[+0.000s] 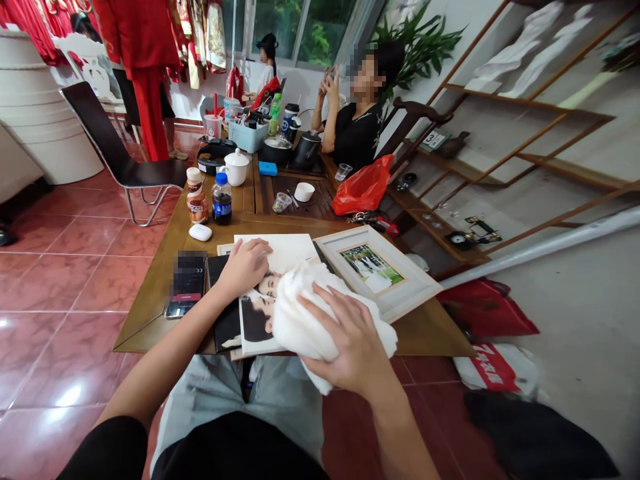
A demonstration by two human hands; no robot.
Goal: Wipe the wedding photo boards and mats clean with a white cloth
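A large photo print point(257, 323) showing faces lies on the table in front of me, with a black panel point(226, 327) partly under its left side. My left hand point(249, 261) rests flat on the print's upper left part, fingers stretched out. My right hand point(344, 327) grips a bunched white cloth point(300, 303) that covers the print's right side. Just beyond the cloth lies a framed picture point(371, 267) in a pale wooden frame. How much of the print the cloth hides, I cannot tell.
Left of the print lies a phone point(186, 283); behind it are a white earbud case point(201, 232), a cola bottle point(222, 200) and a coffee bottle point(196, 197). A red plastic bag point(364, 187) sits back right. Across the table a person point(357, 127) holds something up. Wooden shelves point(500, 170) stand right.
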